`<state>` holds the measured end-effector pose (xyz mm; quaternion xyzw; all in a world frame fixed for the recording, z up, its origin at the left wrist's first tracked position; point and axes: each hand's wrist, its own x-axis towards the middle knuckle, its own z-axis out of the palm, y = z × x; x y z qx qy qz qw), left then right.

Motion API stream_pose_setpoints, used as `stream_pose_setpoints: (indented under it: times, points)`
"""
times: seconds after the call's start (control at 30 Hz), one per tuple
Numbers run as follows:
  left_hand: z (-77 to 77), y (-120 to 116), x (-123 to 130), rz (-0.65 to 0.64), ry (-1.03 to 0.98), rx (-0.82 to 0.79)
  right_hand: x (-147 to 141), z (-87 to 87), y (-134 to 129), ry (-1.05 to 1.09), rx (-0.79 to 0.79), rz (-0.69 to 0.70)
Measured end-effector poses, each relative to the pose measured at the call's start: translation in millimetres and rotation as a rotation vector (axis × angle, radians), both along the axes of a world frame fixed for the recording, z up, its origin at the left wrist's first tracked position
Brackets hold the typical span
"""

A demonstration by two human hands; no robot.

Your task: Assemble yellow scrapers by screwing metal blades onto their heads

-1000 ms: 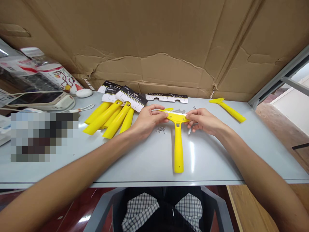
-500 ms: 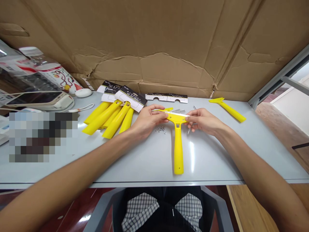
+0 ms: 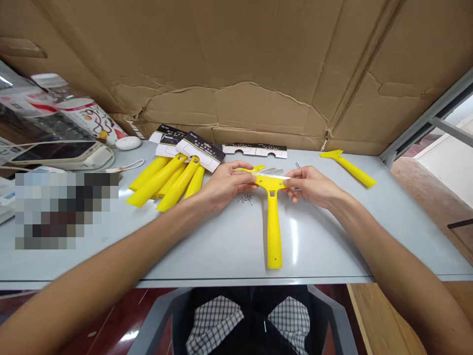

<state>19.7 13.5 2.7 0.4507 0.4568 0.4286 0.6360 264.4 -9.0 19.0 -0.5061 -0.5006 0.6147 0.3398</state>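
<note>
Through the head view I have the yellow scraper (image 3: 274, 227) at the centre of the frame, its handle pointing down towards the near edge of the surface (image 3: 229, 251). My left hand (image 3: 229, 185) pinches the left end of its head, and my right hand (image 3: 310, 185) pinches the right end. A thin metal rod (image 3: 297, 165) shows just above the right hand; I can't tell whether those fingers hold it too.

My main worry is the pale strip (image 3: 274, 175) along the head's top edge. It looks like a blade, and with fingertips at both ends, a slip or an uneven squeeze could cut one. If one pinch loosened, the head could twist, because neither hand supports the handle.

The small screws (image 3: 246, 198) lie loose beside the left hand, so a careless sweep of that hand could scatter them. Behind the head, loose metal strips (image 3: 275, 171) and another yellow piece (image 3: 257, 168) crowd the space; pushing the scraper upward in the frame could catch them and shift them.
</note>
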Motion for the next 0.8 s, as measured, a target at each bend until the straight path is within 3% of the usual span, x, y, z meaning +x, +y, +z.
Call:
stream_pose_setpoints:
  times: [0.23,0.4,0.6,0.7,0.8]
  points:
    - [6.9,8.7,-8.3,0.004,0.079,0.032,2.2,2.2,-0.2,-0.017,0.002,-0.018]
    - [21.1,17.7,-25.9,-0.006,0.422,0.335,3.3,1.3,0.2,-0.015,-0.001,-0.03]
    - [30.8,24.0,-44.3,-0.393,0.911,0.678,5.3,-1.8,2.6,-0.022,0.001,-0.034]
    - [31.0,23.0,-47.1,-0.585,0.996,0.729,6.0,-2.4,3.5,-0.026,0.0,-0.033]
    - [30.5,22.0,-48.3,-0.687,1.014,0.715,6.4,-2.7,3.9,-0.033,-0.004,-0.038]
